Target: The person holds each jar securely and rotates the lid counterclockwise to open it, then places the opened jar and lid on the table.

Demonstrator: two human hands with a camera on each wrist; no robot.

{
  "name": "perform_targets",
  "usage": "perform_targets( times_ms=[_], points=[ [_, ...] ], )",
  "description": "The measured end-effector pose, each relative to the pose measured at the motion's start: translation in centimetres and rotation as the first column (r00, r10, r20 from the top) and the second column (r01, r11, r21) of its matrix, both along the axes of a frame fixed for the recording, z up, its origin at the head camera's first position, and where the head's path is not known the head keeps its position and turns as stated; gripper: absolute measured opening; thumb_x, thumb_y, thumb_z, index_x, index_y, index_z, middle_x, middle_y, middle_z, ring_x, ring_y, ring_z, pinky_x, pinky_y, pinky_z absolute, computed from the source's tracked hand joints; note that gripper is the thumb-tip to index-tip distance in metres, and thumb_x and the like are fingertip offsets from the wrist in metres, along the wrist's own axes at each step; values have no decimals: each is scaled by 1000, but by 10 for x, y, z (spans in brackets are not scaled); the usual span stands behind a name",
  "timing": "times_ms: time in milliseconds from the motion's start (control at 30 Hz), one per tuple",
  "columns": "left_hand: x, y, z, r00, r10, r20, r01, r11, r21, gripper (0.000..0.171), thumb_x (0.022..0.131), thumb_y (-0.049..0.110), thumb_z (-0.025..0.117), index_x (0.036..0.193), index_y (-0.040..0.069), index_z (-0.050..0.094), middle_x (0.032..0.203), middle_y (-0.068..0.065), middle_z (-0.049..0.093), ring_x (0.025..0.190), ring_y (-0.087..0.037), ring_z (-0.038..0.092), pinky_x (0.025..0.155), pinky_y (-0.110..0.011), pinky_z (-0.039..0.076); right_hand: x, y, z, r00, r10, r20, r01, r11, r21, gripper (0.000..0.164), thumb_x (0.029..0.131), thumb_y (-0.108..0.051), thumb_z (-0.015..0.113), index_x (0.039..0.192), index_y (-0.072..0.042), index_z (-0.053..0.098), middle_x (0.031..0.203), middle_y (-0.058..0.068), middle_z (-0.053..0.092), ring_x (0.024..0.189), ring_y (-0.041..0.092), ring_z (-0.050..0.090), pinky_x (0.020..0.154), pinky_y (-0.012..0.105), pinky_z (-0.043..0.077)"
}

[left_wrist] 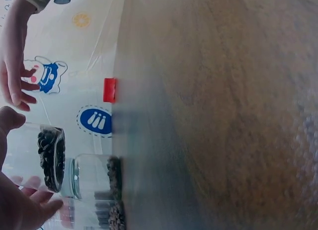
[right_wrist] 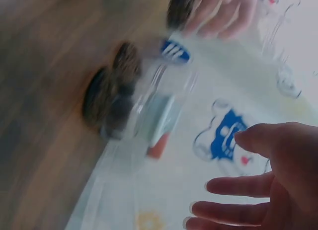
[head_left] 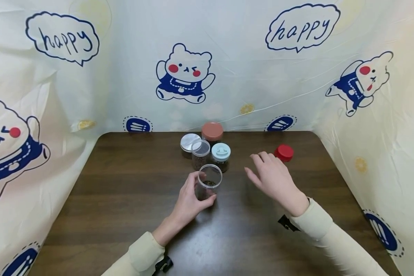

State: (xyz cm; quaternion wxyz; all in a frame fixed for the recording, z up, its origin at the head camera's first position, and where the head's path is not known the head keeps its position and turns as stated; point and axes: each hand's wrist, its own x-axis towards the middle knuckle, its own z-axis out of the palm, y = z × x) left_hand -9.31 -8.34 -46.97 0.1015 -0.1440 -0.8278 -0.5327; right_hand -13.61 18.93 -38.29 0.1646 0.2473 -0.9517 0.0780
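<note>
My left hand (head_left: 188, 201) grips a clear, lidless jar (head_left: 209, 191), fingers on its far side and thumb on the near side. Dark pieces lie at the jar's bottom. In the left wrist view this jar (left_wrist: 52, 160) is raised off the tabletop. To the right, my right hand (head_left: 276, 180) is in the air over the table with nothing in it, its fingers loosely extended in the right wrist view. Just beyond its knuckles lies a red lid (head_left: 284, 153) on the table.
Behind the held jar stand several lidded jars in a cluster: one with a silver lid (head_left: 190, 142), one with a clear lid (head_left: 201, 147), one with a light blue lid (head_left: 221, 151), one with a salmon lid (head_left: 212, 131). Printed sheeting (head_left: 234, 69) surrounds the brown table (head_left: 124, 184).
</note>
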Motion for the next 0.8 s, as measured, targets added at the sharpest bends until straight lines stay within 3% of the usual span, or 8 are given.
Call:
perform_targets(
  times_ms=[333, 567, 800],
  points=[
    [0, -1, 3, 999, 53, -7, -53, 995, -80, 70, 74, 18, 92, 132, 9, 53, 129, -7, 61, 120, -26, 56, 103, -47, 46, 29, -21, -14, 999, 29, -23, -29, 1000, -3, 45, 94, -37, 75, 117, 1, 68, 108, 19, 68, 95, 37, 62, 81, 51, 55],
    [0, -1, 2, 998, 64, -12, -65, 994, -87, 71, 74, 20, 92, 133, 10, 53, 130, -6, 61, 118, -26, 55, 101, -48, 47, 30, -21, -19, 999, 17, -30, -18, 1000, -19, 49, 94, -35, 75, 125, 2, 65, 111, 20, 67, 96, 37, 63, 81, 51, 55],
    [-2, -8, 3, 996, 88, -7, -88, 993, -80, 70, 74, 20, 92, 132, 10, 55, 126, -9, 62, 114, -27, 54, 97, -51, 48, 29, -19, -24, 1000, 14, -18, -15, 1000, -15, 47, 93, -36, 77, 119, 2, 67, 110, 20, 67, 94, 37, 62, 79, 50, 55]
  ],
)
